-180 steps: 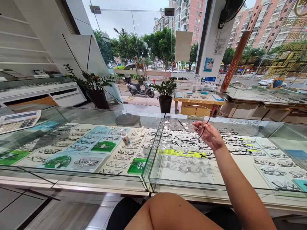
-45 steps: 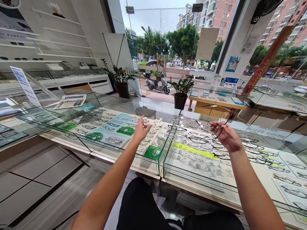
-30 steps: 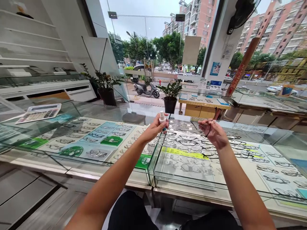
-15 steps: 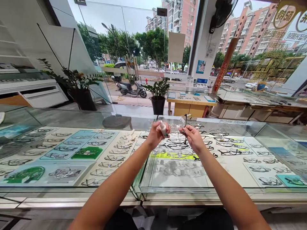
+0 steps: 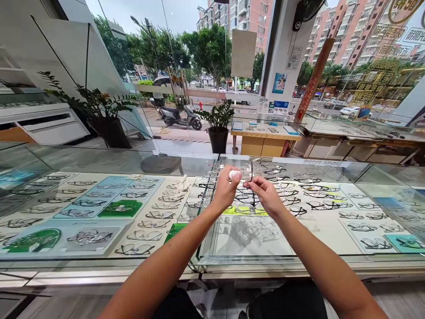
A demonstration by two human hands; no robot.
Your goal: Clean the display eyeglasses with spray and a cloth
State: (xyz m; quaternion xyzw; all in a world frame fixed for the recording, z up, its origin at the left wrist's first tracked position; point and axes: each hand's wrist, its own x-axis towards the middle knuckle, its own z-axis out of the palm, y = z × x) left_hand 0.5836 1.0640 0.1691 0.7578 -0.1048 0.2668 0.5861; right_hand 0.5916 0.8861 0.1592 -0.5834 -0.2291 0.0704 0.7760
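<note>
My left hand [image 5: 226, 191] is closed around a small white bottle [image 5: 234, 174], whose rounded end shows above the thumb. Close by, my right hand [image 5: 267, 197] pinches a pair of glasses [image 5: 252, 170] between thumb and fingertips. One dark temple of the glasses stands nearly upright; the lenses are hard to make out against the frames behind. Both hands are above the glass display counter [image 5: 245, 261], the bottle just left of the glasses. Under the glass lie rows of eyeglass frames [image 5: 320, 204].
To the left, a light blue tray [image 5: 99, 221] and more frames [image 5: 134, 249] lie inside the counter. Beyond it are a stool [image 5: 161, 163], a potted plant [image 5: 218, 141] and a wooden display table [image 5: 265, 144]. Another plant [image 5: 111, 133] stands at left by the glass front.
My left hand has moved right, closer to the glasses, and turned so the bottle tips toward them. The glasses have turned and shifted slightly left in my right hand. The view tilts down a little.
</note>
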